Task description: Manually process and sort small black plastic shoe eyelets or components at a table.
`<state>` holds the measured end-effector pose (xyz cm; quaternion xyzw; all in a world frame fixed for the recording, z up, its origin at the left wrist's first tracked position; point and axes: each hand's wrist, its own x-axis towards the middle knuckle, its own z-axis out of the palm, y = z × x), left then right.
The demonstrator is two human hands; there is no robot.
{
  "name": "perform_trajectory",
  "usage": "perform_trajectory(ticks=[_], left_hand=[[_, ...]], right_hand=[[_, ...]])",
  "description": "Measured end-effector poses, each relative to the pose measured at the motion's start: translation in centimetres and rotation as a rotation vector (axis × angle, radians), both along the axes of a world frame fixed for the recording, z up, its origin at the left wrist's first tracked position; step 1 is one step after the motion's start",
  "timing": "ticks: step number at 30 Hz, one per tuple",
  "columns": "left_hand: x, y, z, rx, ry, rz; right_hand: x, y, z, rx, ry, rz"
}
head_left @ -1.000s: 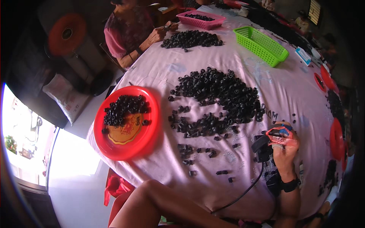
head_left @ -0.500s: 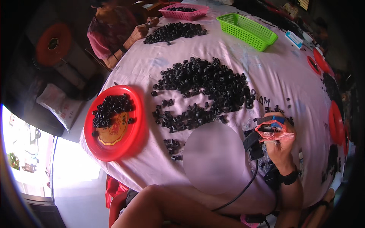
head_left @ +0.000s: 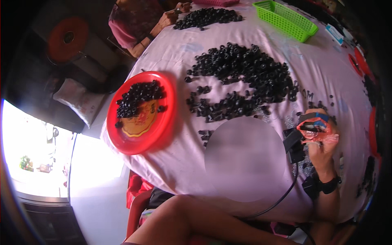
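Observation:
My right hand (head_left: 320, 147) is at the right side of the table, its fingers closed round a red-and-pink wrapped object (head_left: 316, 128) with dark and blue parts; its exact kind is unclear. A black band (head_left: 328, 185) circles the wrist. Touching or just beside the hand is a black boxy device (head_left: 294, 147), from which a black cable (head_left: 281, 198) runs down toward my lap. Small black ring-like pieces (head_left: 265, 77) lie heaped just left of and beyond the hand. No left hand shows. A blurred round patch hides the table's near middle.
A red plate (head_left: 171, 118) with more black pieces stands at the left. Beyond lie another black heap (head_left: 208, 17), a green basket (head_left: 281, 18) and a pink basket (head_left: 216, 2). A person's hands (head_left: 175, 14) are at the far left edge. My bare leg (head_left: 196, 216) crosses below the table edge.
The whole view has shifted, so the table and its things appear farther right and higher. My right hand keeps its hold on the wrapped object, at about the same place on the table.

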<state>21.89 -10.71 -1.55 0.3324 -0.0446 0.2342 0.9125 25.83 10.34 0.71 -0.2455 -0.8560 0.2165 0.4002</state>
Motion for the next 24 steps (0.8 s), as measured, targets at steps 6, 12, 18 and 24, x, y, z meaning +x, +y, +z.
perform_trajectory(ticks=[6, 12, 18, 24], left_hand=[[0.1, -1.5, -0.4, -0.033, 0.021, -0.013], [0.5, -2.1, -0.9, -0.060, 0.030, 0.004], [0.9, -2.2, -1.0, -0.054, -0.002, -0.037], [0.8, -2.2, -1.4, -0.064, 0.019, -0.010]], right_hand=[[-1.0, -0.8, 0.0, -0.010, 0.058, 0.017], [-1.5, -0.9, 0.0, -0.059, 0.091, 0.047], [-0.4, -0.9, 0.3, -0.014, 0.053, 0.036], [-1.2, -0.7, -0.5, -0.057, 0.052, 0.061]])
